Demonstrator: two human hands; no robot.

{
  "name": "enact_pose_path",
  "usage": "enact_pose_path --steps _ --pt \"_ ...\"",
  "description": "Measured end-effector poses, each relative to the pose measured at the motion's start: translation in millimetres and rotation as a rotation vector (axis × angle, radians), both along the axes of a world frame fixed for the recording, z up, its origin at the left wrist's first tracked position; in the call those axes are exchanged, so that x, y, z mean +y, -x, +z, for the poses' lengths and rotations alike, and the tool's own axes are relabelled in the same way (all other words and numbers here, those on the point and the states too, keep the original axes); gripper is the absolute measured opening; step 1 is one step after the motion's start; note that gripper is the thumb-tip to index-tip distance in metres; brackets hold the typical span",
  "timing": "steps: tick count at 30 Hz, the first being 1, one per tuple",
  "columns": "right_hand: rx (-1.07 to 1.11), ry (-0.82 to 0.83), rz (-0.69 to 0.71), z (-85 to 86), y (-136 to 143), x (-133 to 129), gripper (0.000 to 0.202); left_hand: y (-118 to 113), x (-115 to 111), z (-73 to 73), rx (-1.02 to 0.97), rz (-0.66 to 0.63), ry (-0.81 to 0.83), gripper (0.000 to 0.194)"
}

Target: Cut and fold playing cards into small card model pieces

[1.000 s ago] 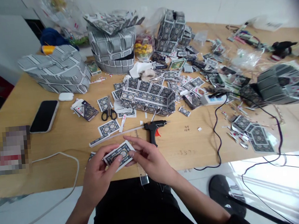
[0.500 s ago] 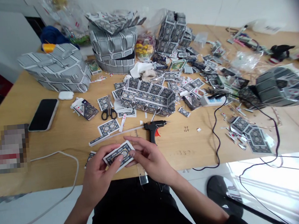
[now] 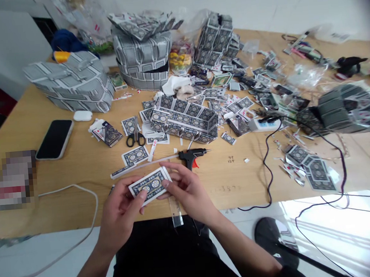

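Observation:
Playing cards (image 3: 150,186) with dark patterned backs are held between my two hands above the table's front edge; at least two edges show at the upper right corner. My left hand (image 3: 120,212) is closed on their left end, thumb on top. At their right end my right hand (image 3: 187,191) pinches them, thumb on the face-up back and fingers beneath. Just beyond lies a black glue gun (image 3: 189,156) with a red trigger, a white glue stick at its rear. Scissors (image 3: 135,136) rest by loose cards (image 3: 135,155). A box-like piece made of cards (image 3: 183,119) stands behind.
A phone (image 3: 54,139) and an earbud case (image 3: 82,116) lie left. Woven card baskets (image 3: 72,85) stand at the back, another basket (image 3: 351,108) far right. Card scraps are strewn around a power strip (image 3: 265,124). A black cable (image 3: 268,166) crosses the right side; a clear ruler (image 3: 176,211) overhangs the front edge.
The cards have turned flatter towards me and shifted slightly right and up, showing more of the patterned back. My right fingers have moved along the far right corner.

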State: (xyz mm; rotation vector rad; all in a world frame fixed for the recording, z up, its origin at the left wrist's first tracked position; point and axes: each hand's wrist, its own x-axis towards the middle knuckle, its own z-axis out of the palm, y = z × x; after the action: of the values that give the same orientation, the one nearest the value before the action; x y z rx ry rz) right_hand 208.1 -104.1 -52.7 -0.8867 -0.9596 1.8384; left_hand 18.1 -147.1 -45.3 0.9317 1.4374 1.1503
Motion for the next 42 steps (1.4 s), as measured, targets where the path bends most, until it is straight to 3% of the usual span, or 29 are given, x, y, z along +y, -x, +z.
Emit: enact_pose_path --steps 4,8,12,16,19,21,23,28,35,42 --pt "-0.174 -0.121 -0.05 -13.7 -1.1 2.0 0.045 11.8 2.0 -7.4 0.007 -0.01 -0.037 0.032" --pt "-0.493 -0.363 -0.086 -25.3 -3.0 4.2 0.044 12.4 3.3 -7.9 -0.037 0.034 -0.061 0.029" --pt "-0.722 -0.622 -0.03 -22.5 -4.0 6.9 0.051 7.9 3.2 -8.7 -0.095 0.064 -0.058 0.032" --pt "-0.703 -0.687 -0.027 -13.5 -3.5 6.6 0.05 6.6 3.0 -11.0 -0.109 0.066 -0.041 0.034" --pt "-0.624 -0.641 -0.141 -7.7 -0.4 1.3 0.035 4.7 3.4 -10.4 -0.072 0.077 -0.045 0.035" --pt "-0.542 -0.527 -0.208 -5.2 3.9 -3.8 0.022 1.6 3.4 -8.5 -0.069 0.082 -0.032 0.039" --pt "-0.42 -0.431 -0.233 -3.9 9.1 -8.3 0.024 -2.3 2.9 -6.2 -0.095 0.071 -0.005 0.045" --pt "-0.349 -0.352 -0.232 -2.0 16.6 -9.9 0.014 -8.3 -0.8 -4.5 -0.095 0.023 -0.005 0.042" --pt "-0.332 -0.271 -0.18 0.7 9.8 -5.5 0.015 -3.3 1.6 -4.4 0.194 0.045 -0.27 0.023" --pt "-0.299 -0.263 -0.15 0.5 5.7 -5.0 0.018 5.5 1.3 -7.7 0.286 0.002 -0.214 0.017"
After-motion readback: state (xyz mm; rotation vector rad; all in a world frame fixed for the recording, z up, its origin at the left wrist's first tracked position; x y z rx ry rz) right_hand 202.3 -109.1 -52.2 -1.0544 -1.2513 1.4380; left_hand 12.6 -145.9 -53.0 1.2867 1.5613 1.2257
